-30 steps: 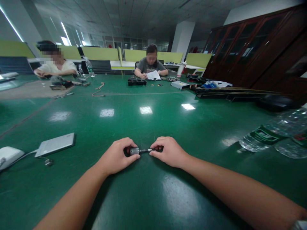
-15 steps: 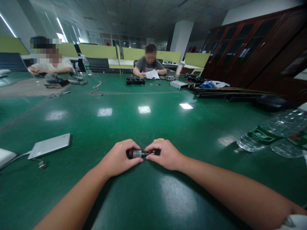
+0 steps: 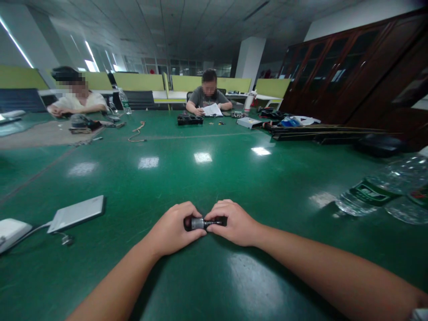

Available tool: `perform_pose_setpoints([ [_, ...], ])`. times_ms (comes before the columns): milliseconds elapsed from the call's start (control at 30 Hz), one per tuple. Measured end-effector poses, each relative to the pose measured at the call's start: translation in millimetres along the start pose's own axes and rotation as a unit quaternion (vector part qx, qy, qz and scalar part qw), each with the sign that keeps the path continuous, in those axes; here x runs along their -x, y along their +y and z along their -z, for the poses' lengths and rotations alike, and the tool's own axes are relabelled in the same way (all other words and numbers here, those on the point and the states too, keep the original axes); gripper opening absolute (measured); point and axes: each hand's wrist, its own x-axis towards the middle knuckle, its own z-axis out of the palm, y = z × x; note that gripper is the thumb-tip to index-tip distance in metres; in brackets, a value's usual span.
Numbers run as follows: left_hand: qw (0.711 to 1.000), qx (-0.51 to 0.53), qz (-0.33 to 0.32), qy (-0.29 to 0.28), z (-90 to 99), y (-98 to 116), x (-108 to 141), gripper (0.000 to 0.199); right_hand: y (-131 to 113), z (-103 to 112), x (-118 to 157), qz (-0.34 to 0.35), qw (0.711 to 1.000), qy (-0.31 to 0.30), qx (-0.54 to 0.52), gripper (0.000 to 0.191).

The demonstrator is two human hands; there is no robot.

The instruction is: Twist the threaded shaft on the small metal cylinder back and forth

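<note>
Low in the middle of the head view, my left hand is closed round a small metal cylinder with a dark end. My right hand pinches a thin dark rod with a spring-like coil, which lines up with the cylinder's right end. The two hands face each other, their fingertips nearly touching, just over the green table. The far ends of both parts are partly hidden by my fingers.
At left lie a silver flat device, a white box and a cable. Plastic bottles lie at right. Across the table sit two people, one holding papers, near a black tray and long dark bars.
The view has shifted slightly, so the table and hands appear a little lower and further right. Both hands keep their hold on the metal parts.
</note>
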Motion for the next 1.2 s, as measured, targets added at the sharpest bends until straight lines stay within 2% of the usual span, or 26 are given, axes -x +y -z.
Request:
perform_pose_setpoints([
  [433, 1.0, -0.011, 0.007, -0.001, -0.3, 5.8, -0.3, 0.017, -0.6, -0.5, -0.4, -0.003, 1.0, 0.006, -0.001, 0.012],
  [1200, 1.0, -0.02, 0.013, 0.002, -1.1, 4.1, -1.9, 0.016, -0.6, -0.7, -0.5, -0.032, 0.999, 0.017, -0.007, 0.011],
])
